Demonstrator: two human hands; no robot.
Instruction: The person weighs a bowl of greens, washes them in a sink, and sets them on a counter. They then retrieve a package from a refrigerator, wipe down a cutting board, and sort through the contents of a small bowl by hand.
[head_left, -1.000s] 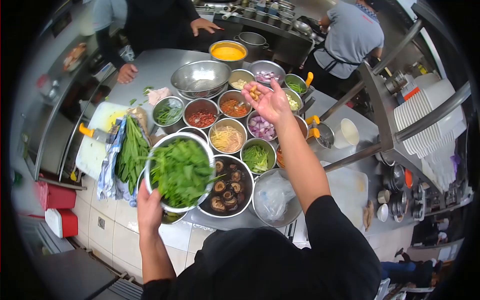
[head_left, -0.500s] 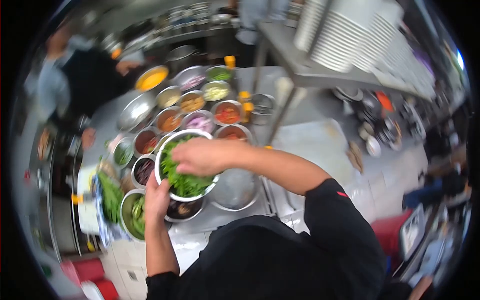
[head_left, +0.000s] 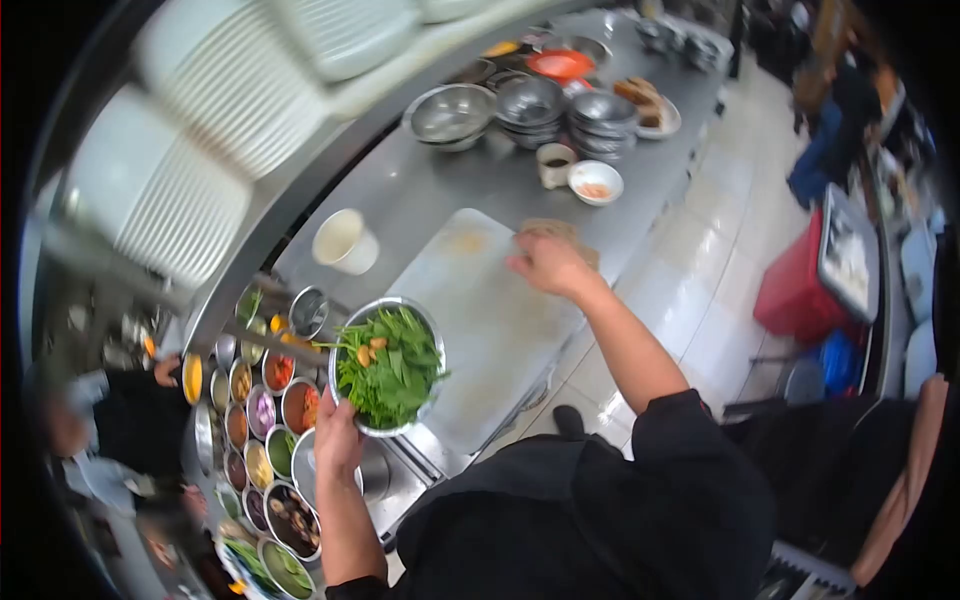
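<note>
The left hand's (head_left: 338, 440) grip clasps the bowl (head_left: 443, 350) of greens (head_left: 392, 385) at seven o'clock, best held level; the right hand's (head_left: 552, 266) grip, by the brown cloth (head_left: 584, 252), I can't tell.

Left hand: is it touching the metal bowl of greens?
Touching. Head view shows the left hand gripping the metal bowl at its near-left side, thumb over the rim.
</note>
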